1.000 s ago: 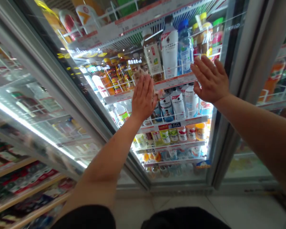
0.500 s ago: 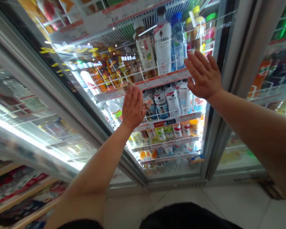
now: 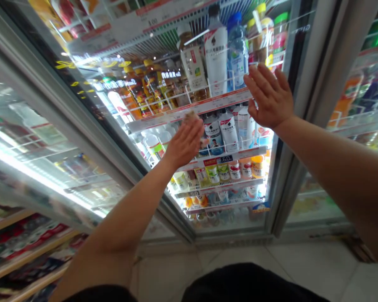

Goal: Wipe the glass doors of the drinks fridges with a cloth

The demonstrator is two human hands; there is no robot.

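My left hand (image 3: 187,138) lies flat over a crumpled, beige-brown cloth (image 3: 191,115), pressing it to the glass door (image 3: 145,46) of a lit drinks cooler. Only the cloth's edges show, past the fingertips and beside the hand; the rest is under the palm. To the right, my right hand (image 3: 269,97) rests with fingers stretched out against the same door, near its right frame, holding nothing. Behind the glass, white-labelled bottles (image 3: 216,58) and a blue-capped bottle (image 3: 237,54) stand on a wire shelf.
Metal door frames (image 3: 315,84) run along both sides of the glass. Another cooler door stands at the right, with orange bottles (image 3: 346,100) behind it. At lower left are wooden-edged shelves (image 3: 28,245) of packaged goods. Pale floor tiles (image 3: 166,268) lie below.
My left hand has slid right and tilted rightward, carrying the cloth across the glass. My right hand stays in nearly the same place.
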